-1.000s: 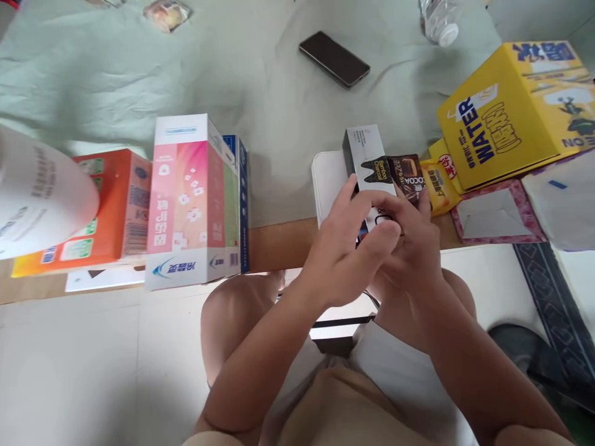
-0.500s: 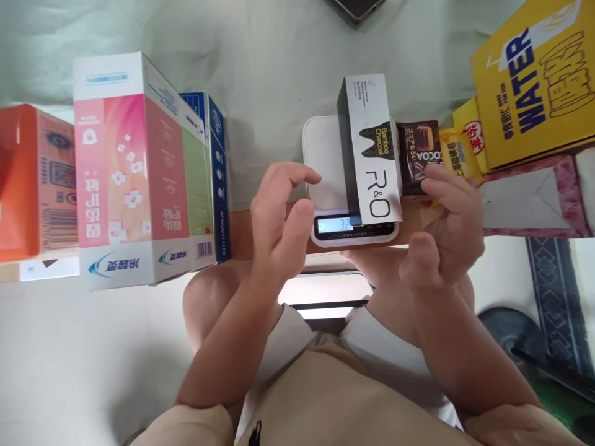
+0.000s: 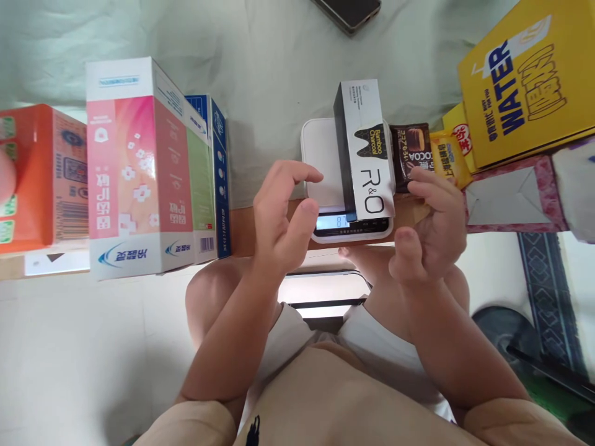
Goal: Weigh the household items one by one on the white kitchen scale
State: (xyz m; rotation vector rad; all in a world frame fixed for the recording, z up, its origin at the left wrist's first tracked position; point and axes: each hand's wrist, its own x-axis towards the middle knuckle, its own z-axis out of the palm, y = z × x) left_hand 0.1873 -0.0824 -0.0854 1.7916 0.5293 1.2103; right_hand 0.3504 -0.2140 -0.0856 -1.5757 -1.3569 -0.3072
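Observation:
A black and white toothpaste box (image 3: 366,155) marked "R&O" and "Bamboo Charcoal" lies on a small white kitchen scale (image 3: 320,161) whose lit display (image 3: 335,222) shows digits. My left hand (image 3: 281,214) hovers just left of the scale, fingers curled and apart, holding nothing. On the scale's right, my right hand (image 3: 430,226) is also empty with fingers apart. A brown cocoa snack packet (image 3: 411,152) lies just beyond its fingertips.
A pink and white carton (image 3: 139,167) stands left of the scale, with a blue box (image 3: 218,167) behind it and an orange box (image 3: 41,173) further left. Right: a yellow packet (image 3: 449,158), a yellow "WATER" box (image 3: 525,87), a pink-edged envelope (image 3: 509,198). A phone (image 3: 348,11) lies at the far edge.
Both hands let go of the toothpaste box and drew apart to either side of the scale. The view tilted down. The scale's display digits changed in the last half second.

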